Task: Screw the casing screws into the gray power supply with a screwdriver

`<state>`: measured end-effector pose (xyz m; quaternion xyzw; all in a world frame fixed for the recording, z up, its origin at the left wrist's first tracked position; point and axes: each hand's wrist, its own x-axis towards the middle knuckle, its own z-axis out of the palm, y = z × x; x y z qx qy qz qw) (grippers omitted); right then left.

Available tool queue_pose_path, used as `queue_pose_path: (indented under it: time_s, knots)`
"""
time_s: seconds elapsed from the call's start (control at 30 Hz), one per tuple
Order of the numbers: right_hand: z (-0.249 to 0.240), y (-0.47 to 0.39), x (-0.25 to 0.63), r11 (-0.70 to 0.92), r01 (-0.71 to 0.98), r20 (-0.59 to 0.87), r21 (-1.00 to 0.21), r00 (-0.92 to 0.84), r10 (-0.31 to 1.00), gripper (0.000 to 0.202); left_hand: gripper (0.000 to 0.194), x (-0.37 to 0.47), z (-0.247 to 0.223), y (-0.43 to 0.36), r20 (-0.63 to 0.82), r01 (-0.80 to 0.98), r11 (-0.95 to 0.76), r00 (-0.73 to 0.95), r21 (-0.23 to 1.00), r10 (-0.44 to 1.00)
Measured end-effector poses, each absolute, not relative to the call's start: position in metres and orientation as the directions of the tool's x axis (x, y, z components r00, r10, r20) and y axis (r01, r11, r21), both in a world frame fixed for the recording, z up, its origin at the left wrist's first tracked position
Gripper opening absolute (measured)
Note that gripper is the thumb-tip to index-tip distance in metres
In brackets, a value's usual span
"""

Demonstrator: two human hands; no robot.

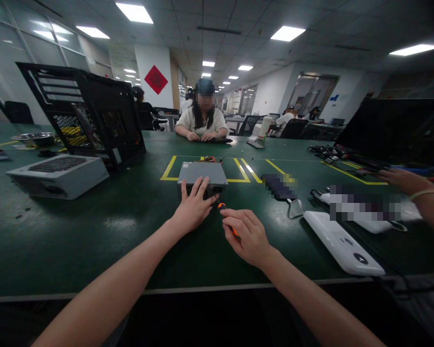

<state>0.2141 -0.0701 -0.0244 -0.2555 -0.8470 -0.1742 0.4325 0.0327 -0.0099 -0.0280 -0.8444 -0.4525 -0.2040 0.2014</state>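
A grey metal computer power supply (pixel 202 172) rests on the green table, its socket side facing me and coloured cables behind it. My left hand (pixel 195 205) lies against that near side with its fingers spread, fingertips close to the top edge. In my right hand (pixel 248 236) is a screwdriver (pixel 222 206) with an orange and black handle, gripped in closed fingers. Its thin shaft points at the lower right of the power supply's near side, beside my left thumb. Whether the tip sits in a screw is too small to tell.
A black computer case (pixel 110 115) stands at left, near a second power supply (pixel 60 176) and a metal bowl (pixel 36 139). White power banks (pixel 342 241) and cables lie at right. Another person's hand (pixel 407 180) reaches in there; a person (pixel 202 118) sits opposite.
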Motion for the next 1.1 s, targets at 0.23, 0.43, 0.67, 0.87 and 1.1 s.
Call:
queue_pose_path:
  time_s: [0.23,0.43,0.67,0.87,1.1]
  knots:
    - [-0.025,-0.069,0.225,0.795,0.607,0.912,-0.009,-0.321,0.255,0.029,0.032,0.028,-0.019,-0.012,0.515,0.851,-0.510,0.496,-0.126,0.699]
    - [-0.002,-0.057,0.235,0.764,0.493,0.909,-0.416,0.247,0.335,0.021,0.047,0.028,-0.009,-0.026,0.488,0.880,-0.466,0.449,-0.094,0.749]
    - [0.010,-0.012,0.228,0.367,0.173,0.398,-0.914,0.212,0.893,0.024,0.049,0.022,-0.002,-0.065,0.470,0.908,-0.399,0.410,-0.128,0.782]
    - [-0.012,0.003,0.192,0.097,0.110,0.091,-0.989,-0.056,0.994,0.038,0.040,0.012,-0.007,-0.112,0.590,0.926,-0.366,0.346,-0.090,0.730]
    - [-0.017,-0.018,0.150,0.062,0.013,0.058,-0.998,-0.201,0.978,0.048,0.054,-0.001,-0.042,-0.155,0.725,0.916,-0.382,0.183,0.119,0.664]
